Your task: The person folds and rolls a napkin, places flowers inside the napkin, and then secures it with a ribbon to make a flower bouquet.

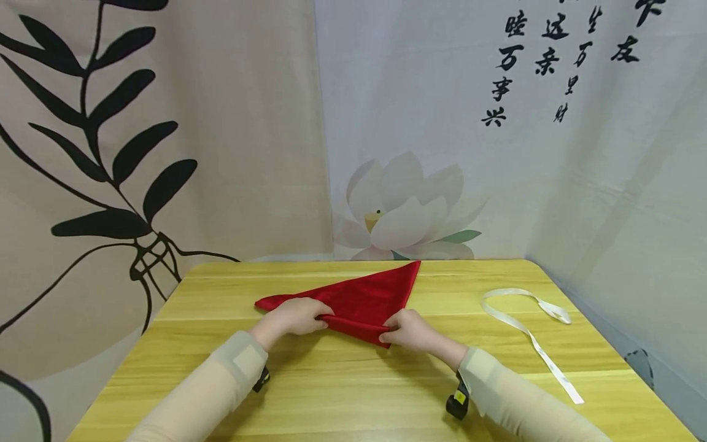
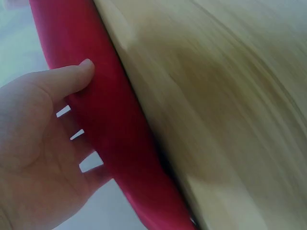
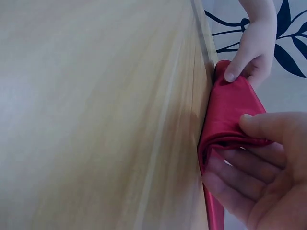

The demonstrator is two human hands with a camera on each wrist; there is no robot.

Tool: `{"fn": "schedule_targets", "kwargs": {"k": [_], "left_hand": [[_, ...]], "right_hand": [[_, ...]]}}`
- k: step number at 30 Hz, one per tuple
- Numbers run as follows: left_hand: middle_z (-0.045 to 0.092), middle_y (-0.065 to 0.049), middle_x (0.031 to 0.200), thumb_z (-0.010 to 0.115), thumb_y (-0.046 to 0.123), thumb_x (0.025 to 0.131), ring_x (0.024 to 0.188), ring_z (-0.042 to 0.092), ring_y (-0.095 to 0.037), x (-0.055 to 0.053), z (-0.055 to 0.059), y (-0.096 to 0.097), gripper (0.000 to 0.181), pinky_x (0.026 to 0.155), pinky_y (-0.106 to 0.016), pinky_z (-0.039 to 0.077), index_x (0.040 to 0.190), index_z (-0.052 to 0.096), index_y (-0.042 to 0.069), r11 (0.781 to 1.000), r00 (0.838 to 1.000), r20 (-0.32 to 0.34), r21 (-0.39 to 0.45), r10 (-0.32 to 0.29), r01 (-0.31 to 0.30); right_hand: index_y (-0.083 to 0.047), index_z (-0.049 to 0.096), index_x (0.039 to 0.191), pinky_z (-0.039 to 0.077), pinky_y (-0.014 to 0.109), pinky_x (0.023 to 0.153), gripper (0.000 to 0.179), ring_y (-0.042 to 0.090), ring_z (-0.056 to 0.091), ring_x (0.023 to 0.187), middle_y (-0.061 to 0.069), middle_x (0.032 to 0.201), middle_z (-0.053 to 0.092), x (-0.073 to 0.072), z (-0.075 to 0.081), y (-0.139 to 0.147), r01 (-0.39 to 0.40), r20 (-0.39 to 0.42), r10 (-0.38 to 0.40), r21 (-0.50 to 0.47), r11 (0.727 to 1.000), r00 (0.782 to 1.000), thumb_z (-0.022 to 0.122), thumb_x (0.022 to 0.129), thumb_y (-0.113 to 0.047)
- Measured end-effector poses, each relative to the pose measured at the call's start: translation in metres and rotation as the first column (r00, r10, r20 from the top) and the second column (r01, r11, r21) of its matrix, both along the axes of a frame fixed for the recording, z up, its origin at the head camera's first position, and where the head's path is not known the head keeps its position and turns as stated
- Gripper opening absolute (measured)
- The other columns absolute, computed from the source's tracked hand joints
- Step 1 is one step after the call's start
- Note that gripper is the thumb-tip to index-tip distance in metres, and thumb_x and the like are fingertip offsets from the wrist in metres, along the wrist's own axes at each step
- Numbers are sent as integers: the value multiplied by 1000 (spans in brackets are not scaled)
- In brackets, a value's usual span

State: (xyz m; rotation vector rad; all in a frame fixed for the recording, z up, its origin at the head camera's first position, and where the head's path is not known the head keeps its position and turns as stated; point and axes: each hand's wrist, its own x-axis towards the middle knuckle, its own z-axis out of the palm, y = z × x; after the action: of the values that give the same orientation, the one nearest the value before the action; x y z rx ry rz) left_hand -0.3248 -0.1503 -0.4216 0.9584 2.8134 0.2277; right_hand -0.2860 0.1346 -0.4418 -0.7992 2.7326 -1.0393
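Observation:
A shiny red cloth (image 1: 364,298) lies on the table in a rough triangle, its near edge folded over into a band. At the left part of that band, my left hand (image 1: 298,316) pinches the fold, thumb on top and fingers beneath. My right hand (image 1: 410,331) grips the right end of the same fold. In the left wrist view the thumb presses on the smooth red band (image 2: 103,105). Layered folds of the cloth (image 3: 230,112) show between thumb and fingers in the right wrist view.
A narrow white ribbon (image 1: 519,328) lies curved on the right side of the wooden table (image 1: 331,393). Behind the table hangs a pale curtain (image 1: 254,135) printed with leaves, a lotus and black writing. Black wrist cameras (image 1: 457,402) hang below both sleeves.

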Motion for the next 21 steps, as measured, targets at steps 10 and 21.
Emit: {"fn": "schedule_targets", "kwargs": {"k": [10, 21], "left_hand": [[68, 4, 100, 66, 15, 92, 91, 62, -18, -8, 0, -32, 14, 85, -40, 48, 104, 73, 14, 988, 997, 6, 129, 82, -82], [56, 8, 76, 60, 18, 95, 71, 50, -13, -23, 8, -36, 10, 71, -34, 42, 90, 68, 17, 986, 997, 19, 144, 78, -80]], "right_hand": [[-10, 66, 63, 25, 20, 46, 23, 4, 32, 47, -4, 50, 49, 0, 2, 0, 21, 26, -21, 0, 1000, 999, 72, 86, -12], [-12, 45, 65, 36, 20, 53, 31, 5, 42, 53, -6, 56, 47, -5, 0, 5, 28, 56, -24, -68, 997, 998, 66, 88, -9]]}}
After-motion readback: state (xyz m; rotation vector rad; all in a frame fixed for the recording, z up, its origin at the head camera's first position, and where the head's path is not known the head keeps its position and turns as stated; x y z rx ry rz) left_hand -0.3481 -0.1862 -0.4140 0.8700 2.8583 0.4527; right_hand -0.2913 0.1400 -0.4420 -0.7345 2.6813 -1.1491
